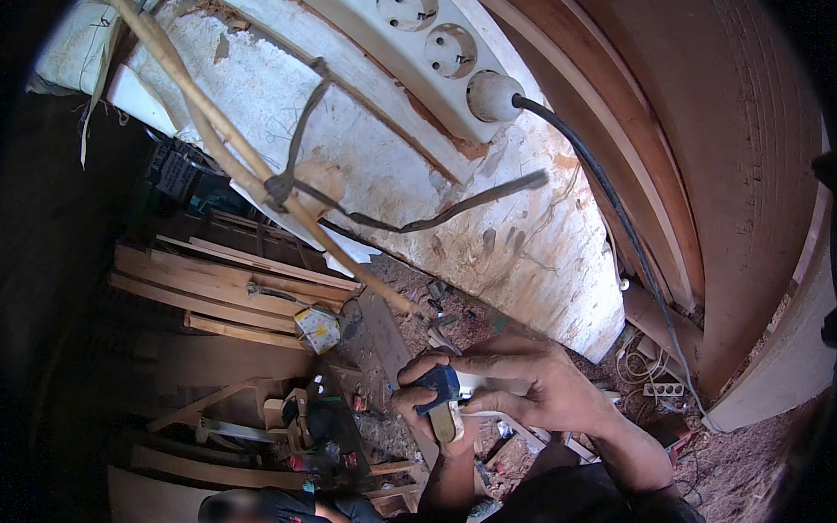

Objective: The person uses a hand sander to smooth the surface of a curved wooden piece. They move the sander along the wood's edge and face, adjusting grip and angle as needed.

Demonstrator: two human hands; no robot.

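Observation:
My left hand (424, 410) is wrapped around a small dark blue block-like object (437, 387) with a pale, round-ended piece (446, 422) below it. What the object is, I cannot tell. Coming in from the right, my right hand (544, 385) has its index finger and thumb closed at the object's right side, by a whitish part between them. Both hands are close together in front of my dark clothing. The palm sides and part of the object are hidden by the fingers.
A white power strip (486, 131) with a black-corded plug lies on a stained white panel (415, 172). A thin wooden pole (328, 240), tied with a dark strip, slants across. Planks (205, 276) are at left, wood shavings and clutter on the floor. Another person (289, 518) is at lower left.

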